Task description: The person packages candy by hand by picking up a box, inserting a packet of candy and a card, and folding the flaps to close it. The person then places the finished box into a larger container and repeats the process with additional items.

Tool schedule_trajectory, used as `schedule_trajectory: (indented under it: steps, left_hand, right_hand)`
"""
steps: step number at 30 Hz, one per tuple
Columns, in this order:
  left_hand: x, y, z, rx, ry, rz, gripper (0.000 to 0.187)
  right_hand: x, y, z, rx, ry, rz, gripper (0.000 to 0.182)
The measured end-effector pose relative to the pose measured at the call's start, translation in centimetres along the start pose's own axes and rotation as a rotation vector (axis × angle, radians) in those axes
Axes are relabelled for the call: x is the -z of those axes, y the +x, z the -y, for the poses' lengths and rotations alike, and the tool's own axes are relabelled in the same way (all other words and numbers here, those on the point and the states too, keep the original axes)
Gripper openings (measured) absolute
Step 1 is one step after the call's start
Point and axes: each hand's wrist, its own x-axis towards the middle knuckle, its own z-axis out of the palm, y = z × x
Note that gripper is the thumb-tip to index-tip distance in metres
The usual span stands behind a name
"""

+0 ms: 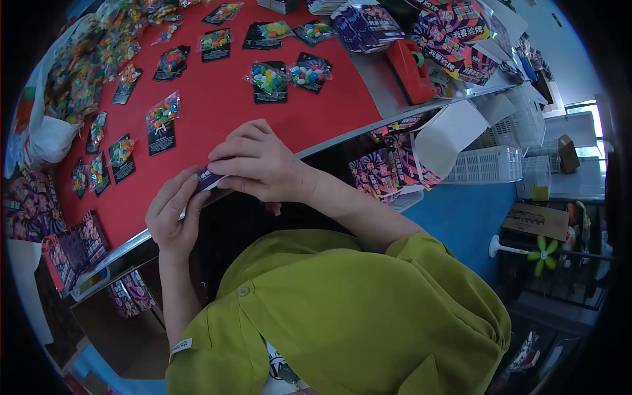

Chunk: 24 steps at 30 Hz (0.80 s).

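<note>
Both my hands are closed around a small purple printed carton (pixel 209 179) at the front edge of the red tabletop (pixel 217 108). My left hand (pixel 174 207) grips its lower left end between thumb and fingers. My right hand (pixel 257 161) holds the other end, fingers over the top and thumb beneath, hiding much of it. Beyond the hands, a clear bag of colourful candies (pixel 163 113) lies on a black card (pixel 161 141). More such bags on black cards are spread over the red surface, including a pair of candy bags (pixel 270 79) farther back.
A heap of candy bags (pixel 85 59) fills the far left. Stacked purple packs (pixel 368 27), a red tape dispenser (pixel 407 69) and printed cartons (pixel 457 36) stand at the back right. Below the edge are an open cardboard box (pixel 115 345) and white plastic baskets (pixel 484 164).
</note>
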Motion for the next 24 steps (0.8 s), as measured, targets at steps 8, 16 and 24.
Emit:
schedule_trajectory:
  steps: [8,16,24]
  left_hand:
    - [-0.2,0.0,0.4,0.345,-0.400,-0.112,0.023]
    - [-0.4,-0.3,0.3,-0.132,0.225,0.014,0.031]
    - [-2.2,-2.0,0.3,0.144,0.179,-0.111,0.032]
  right_hand:
    - [0.0,1.1,-0.5,-0.147,0.173,0.039,0.017]
    - [0.0,-0.2,-1.1,0.064,-0.166,0.025,0.026]
    - [9.3,-2.5,-2.4,-0.153,-0.407,-0.286,0.032]
